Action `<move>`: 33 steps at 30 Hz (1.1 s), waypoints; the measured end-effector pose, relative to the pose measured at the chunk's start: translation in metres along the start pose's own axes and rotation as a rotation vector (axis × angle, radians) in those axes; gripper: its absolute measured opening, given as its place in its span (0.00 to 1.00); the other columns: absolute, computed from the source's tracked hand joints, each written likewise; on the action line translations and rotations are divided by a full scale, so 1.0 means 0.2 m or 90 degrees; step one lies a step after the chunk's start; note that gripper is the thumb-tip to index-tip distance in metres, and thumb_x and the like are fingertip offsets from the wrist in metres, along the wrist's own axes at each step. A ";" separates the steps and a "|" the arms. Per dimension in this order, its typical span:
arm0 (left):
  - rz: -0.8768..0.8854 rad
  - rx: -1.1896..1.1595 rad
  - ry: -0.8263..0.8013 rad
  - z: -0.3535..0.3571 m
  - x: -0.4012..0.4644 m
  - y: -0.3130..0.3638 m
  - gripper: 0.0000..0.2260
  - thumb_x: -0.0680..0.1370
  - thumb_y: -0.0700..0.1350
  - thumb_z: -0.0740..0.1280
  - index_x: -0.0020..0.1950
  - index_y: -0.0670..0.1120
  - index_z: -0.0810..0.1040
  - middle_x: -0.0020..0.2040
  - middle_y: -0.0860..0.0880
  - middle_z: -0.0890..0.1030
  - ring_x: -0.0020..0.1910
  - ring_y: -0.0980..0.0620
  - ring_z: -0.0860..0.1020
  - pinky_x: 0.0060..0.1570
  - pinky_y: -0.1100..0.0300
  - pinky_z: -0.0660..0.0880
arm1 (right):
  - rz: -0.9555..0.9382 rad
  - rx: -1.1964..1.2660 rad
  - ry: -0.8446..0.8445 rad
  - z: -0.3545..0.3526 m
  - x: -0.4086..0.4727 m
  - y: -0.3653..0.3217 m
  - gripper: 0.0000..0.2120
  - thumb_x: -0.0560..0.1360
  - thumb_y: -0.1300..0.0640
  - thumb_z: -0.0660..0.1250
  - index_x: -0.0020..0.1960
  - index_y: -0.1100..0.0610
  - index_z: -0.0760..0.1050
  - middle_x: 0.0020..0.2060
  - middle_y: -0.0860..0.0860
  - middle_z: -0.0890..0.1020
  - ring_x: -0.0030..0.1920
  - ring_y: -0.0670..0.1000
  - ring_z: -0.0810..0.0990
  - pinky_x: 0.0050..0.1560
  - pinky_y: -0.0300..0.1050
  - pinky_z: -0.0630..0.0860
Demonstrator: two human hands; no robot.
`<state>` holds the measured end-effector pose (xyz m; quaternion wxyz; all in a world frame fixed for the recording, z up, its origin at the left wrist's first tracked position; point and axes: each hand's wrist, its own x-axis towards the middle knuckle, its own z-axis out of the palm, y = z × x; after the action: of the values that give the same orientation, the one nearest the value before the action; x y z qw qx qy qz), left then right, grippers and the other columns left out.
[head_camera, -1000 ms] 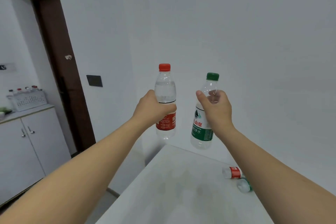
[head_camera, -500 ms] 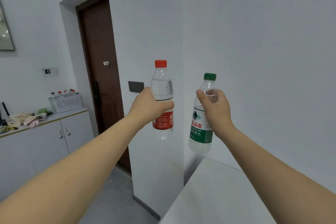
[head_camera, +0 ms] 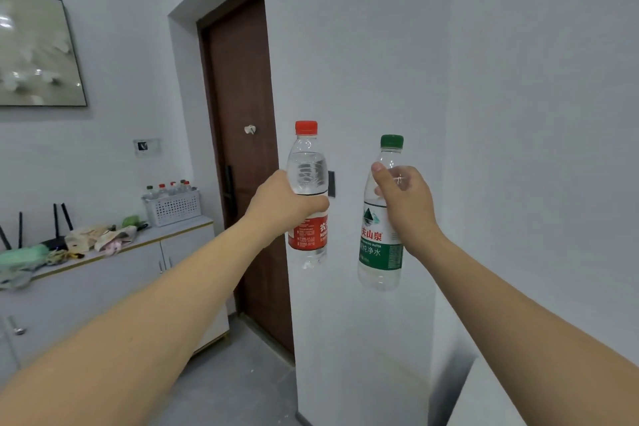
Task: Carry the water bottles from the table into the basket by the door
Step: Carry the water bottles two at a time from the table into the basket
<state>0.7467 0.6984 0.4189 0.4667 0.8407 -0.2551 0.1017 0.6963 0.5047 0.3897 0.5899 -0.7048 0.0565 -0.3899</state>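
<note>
1. Bottles are up in the air: the left hand [head_camera: 283, 206] grips the red bottle [head_camera: 307, 194], the right hand [head_camera: 406, 207] grips the green bottle [head_camera: 380, 235].
2. Carrying step, I think. Next, walk to the basket [head_camera: 173, 207], far left of the left hand, and drop them in.

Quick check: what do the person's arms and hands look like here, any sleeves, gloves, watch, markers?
Both forearms are bare to the frame edge: no sleeves in view. The left hand and right hand have no gloves, and no rings, watch, wristband, or tracking markers are visible. No cables or straps show. Nails look short and unpainted where visible.
</note>
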 end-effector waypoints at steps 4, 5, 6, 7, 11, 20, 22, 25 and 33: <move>-0.016 -0.016 0.012 -0.15 0.20 -0.20 0.10 0.71 0.48 0.75 0.51 0.55 0.79 0.46 0.53 0.84 0.46 0.52 0.83 0.48 0.49 0.82 | -0.008 -0.010 -0.036 0.30 0.14 0.09 0.22 0.75 0.37 0.65 0.61 0.51 0.73 0.50 0.51 0.82 0.46 0.46 0.83 0.43 0.43 0.78; -0.024 -0.023 0.015 -0.19 0.25 -0.27 0.10 0.71 0.48 0.75 0.50 0.56 0.79 0.46 0.53 0.84 0.46 0.52 0.83 0.48 0.50 0.82 | -0.005 -0.012 -0.043 0.38 0.16 0.11 0.21 0.76 0.37 0.65 0.61 0.51 0.73 0.50 0.50 0.82 0.46 0.46 0.83 0.42 0.42 0.77; -0.030 -0.026 0.020 -0.23 0.30 -0.34 0.09 0.72 0.48 0.75 0.49 0.56 0.78 0.46 0.53 0.84 0.46 0.53 0.83 0.48 0.50 0.82 | -0.001 -0.009 -0.048 0.46 0.19 0.14 0.20 0.76 0.38 0.65 0.60 0.51 0.73 0.51 0.50 0.82 0.47 0.46 0.83 0.43 0.43 0.78; -0.034 -0.028 0.026 -0.26 0.34 -0.40 0.09 0.72 0.47 0.75 0.48 0.56 0.78 0.46 0.53 0.84 0.46 0.53 0.83 0.48 0.51 0.81 | 0.003 -0.003 -0.050 0.54 0.22 0.16 0.20 0.76 0.38 0.65 0.60 0.51 0.73 0.52 0.50 0.83 0.47 0.48 0.84 0.46 0.45 0.80; -0.048 -0.037 0.036 -0.42 0.52 -0.70 0.08 0.72 0.46 0.75 0.46 0.56 0.78 0.45 0.52 0.84 0.44 0.52 0.83 0.44 0.54 0.81 | 0.011 -0.002 -0.060 0.90 0.33 0.28 0.19 0.76 0.39 0.65 0.59 0.51 0.74 0.52 0.50 0.83 0.48 0.51 0.84 0.49 0.48 0.80; -0.043 -0.033 0.017 -0.98 0.96 -1.36 0.10 0.72 0.48 0.76 0.45 0.58 0.76 0.45 0.54 0.82 0.45 0.53 0.82 0.43 0.55 0.79 | 0.030 -0.012 -0.058 1.87 0.57 0.39 0.17 0.77 0.38 0.63 0.59 0.48 0.70 0.47 0.44 0.79 0.44 0.45 0.81 0.39 0.40 0.75; -0.048 -0.035 0.018 -1.10 1.06 -1.48 0.10 0.72 0.48 0.76 0.47 0.58 0.76 0.47 0.53 0.83 0.46 0.52 0.82 0.46 0.53 0.80 | 0.032 -0.012 -0.056 2.06 0.62 0.39 0.14 0.78 0.39 0.62 0.57 0.46 0.69 0.45 0.41 0.78 0.43 0.44 0.81 0.38 0.39 0.73; -0.055 -0.049 0.035 -1.26 1.19 -1.67 0.11 0.72 0.47 0.75 0.47 0.58 0.76 0.46 0.54 0.82 0.45 0.53 0.81 0.43 0.55 0.78 | 0.029 -0.008 -0.075 2.32 0.69 0.43 0.17 0.77 0.38 0.61 0.60 0.48 0.71 0.48 0.44 0.81 0.45 0.46 0.83 0.39 0.41 0.75; -0.099 -0.075 0.063 -1.43 1.53 -2.16 0.13 0.71 0.47 0.76 0.50 0.58 0.77 0.47 0.53 0.83 0.46 0.52 0.82 0.46 0.53 0.80 | 0.032 -0.004 -0.134 2.90 0.94 0.65 0.22 0.77 0.37 0.61 0.62 0.51 0.71 0.51 0.46 0.81 0.48 0.48 0.83 0.42 0.40 0.77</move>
<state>1.2531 1.0230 0.3832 0.5341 0.8227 -0.1714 0.0918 1.2330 0.8212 0.3666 0.5996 -0.7424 0.0128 -0.2985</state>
